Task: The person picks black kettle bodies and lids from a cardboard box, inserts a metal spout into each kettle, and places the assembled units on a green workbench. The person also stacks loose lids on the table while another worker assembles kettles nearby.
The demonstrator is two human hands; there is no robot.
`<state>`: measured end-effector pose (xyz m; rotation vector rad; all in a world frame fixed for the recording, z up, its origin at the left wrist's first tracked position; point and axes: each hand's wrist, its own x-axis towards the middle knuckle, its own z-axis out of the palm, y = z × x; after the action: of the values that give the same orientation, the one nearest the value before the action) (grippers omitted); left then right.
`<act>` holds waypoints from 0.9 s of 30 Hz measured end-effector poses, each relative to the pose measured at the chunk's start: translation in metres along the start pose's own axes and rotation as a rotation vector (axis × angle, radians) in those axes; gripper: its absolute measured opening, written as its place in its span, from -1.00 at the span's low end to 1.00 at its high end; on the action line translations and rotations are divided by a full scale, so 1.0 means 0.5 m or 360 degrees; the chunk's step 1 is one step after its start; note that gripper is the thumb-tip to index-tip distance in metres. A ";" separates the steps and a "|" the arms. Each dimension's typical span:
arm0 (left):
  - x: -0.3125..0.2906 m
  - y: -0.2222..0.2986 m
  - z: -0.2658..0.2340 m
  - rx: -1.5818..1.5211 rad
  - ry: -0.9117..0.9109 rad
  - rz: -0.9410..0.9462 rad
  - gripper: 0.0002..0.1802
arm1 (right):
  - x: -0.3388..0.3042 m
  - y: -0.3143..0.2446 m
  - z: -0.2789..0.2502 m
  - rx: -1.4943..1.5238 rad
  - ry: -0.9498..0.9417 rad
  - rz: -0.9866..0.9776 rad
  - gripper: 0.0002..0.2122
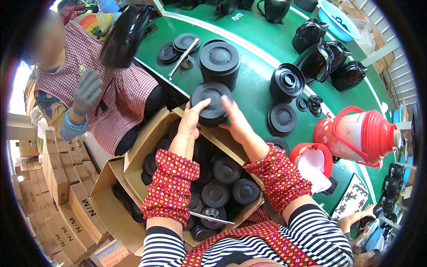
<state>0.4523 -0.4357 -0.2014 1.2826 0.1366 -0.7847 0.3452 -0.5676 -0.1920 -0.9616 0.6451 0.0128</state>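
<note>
Between my left hand [191, 118] and my right hand [236, 122] is a short stack of round black lids [211, 97], gripped from both sides at the green table's edge. Fingers wrap its sides, and both thumbs lie near the top rim. Just beyond it stands a taller stack of similar lids [219, 60]. Below my forearms an open cardboard carton [229, 140] holds many loose black lids [215, 195]. A thin metal rod [213, 217] shows over the lids near my body. Another metal rod [184, 58] with a knob-like end leans by some flat lids [187, 41].
At left, a person in a checked apron [113, 98] has a grey-gloved hand [86, 92] by a black jug [126, 38]. Glossy black jugs [315, 60], a red thermos flask [362, 133], a red tub [327, 155] and a blue basin [340, 20] stand right. Cartons [73, 213] are stacked lower left.
</note>
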 end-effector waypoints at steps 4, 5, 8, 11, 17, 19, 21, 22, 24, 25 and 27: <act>0.015 0.011 -0.010 -0.0087 0.0116 -0.0024 -0.44 | 0.039 0.019 0.018 -0.0239 0.0016 -0.0199 0.03; 0.025 0.022 -0.004 -0.0074 0.0087 -0.0024 -0.45 | 0.061 0.027 0.013 -0.0252 0.0038 -0.0219 0.04; 0.076 0.039 0.031 -0.0033 0.0036 0.0002 -0.50 | 0.107 0.034 -0.001 -0.0161 0.0091 -0.0301 -0.15; 0.135 0.051 0.055 -0.0038 -0.0142 -0.0039 -0.50 | 0.095 -0.022 0.001 0.0002 0.0124 -0.0214 -0.24; 0.212 0.075 0.069 0.0190 -0.0098 -0.0209 -0.09 | 0.096 -0.026 -0.023 -0.0233 0.0411 -0.0334 -0.17; 0.170 0.065 0.037 0.0274 -0.0103 -0.0049 0.15 | 0.038 -0.012 -0.018 -0.0419 0.0404 -0.0358 -0.14; 0.100 0.075 0.024 0.0158 -0.0163 0.0059 0.21 | -0.047 0.014 -0.018 -0.0647 0.0307 -0.0467 -0.30; 0.029 0.079 0.049 0.0371 0.0234 -0.0020 0.20 | -0.092 0.029 -0.027 -0.0712 0.0208 -0.0425 -0.40; -0.047 0.045 -0.037 0.0636 0.0065 0.0078 -0.12 | -0.160 0.111 -0.056 -0.0658 -0.0023 -0.0191 -0.39; -0.068 -0.006 -0.097 0.0674 0.0046 0.0074 -0.36 | -0.204 0.144 -0.057 -0.0721 -0.0018 -0.0046 -0.34; -0.130 -0.098 -0.168 0.0617 -0.0110 -0.0250 -0.50 | -0.264 0.209 -0.079 -0.0733 0.0060 0.0342 -0.27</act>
<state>0.4025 -0.3349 -0.2345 1.6218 0.0294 -1.0237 0.1879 -0.5014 -0.2189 -1.3324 0.7960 0.3470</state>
